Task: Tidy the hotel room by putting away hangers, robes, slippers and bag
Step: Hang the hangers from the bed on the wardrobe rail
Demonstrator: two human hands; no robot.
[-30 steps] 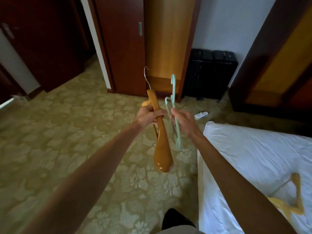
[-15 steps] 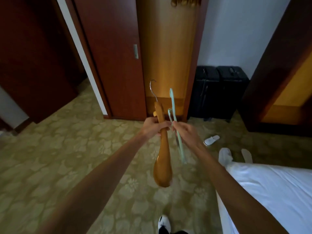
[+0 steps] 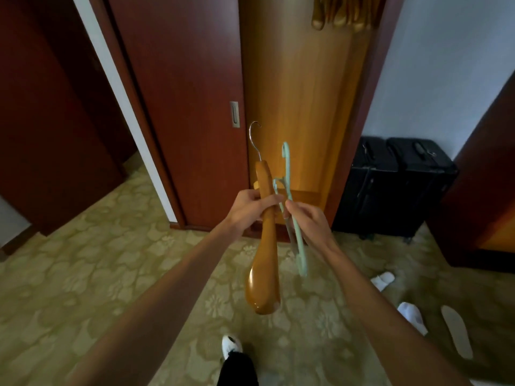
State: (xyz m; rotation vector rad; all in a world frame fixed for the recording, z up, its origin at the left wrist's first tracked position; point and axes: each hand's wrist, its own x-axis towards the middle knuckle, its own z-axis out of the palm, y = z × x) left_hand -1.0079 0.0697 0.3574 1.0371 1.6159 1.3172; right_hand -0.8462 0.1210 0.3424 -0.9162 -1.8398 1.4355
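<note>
**Hangers in hand, slippers left on the floor**

The left hand (image 3: 252, 207) gripped a wooden hanger (image 3: 264, 246); the right hand (image 3: 306, 218) pinched a mint plastic hanger (image 3: 294, 218), both held before the open wardrobe (image 3: 301, 87), where other hangers (image 3: 340, 12) hung. Neither was hung yet. White slippers (image 3: 412, 316) lay on the carpet (image 3: 83, 274), seemingly awaiting tidying.

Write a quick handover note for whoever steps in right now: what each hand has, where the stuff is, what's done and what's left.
Left hand grips the wooden hanger; right hand pinches the mint plastic hanger. Both hangers are carried upright in front of the open wardrobe, where wooden hangers already hang at the top.
Done: two hangers collected.
Left: hang both; pick up the white slippers lying on the carpet to the right. Black suitcases stand beside the wardrobe. No robes in view.
</note>
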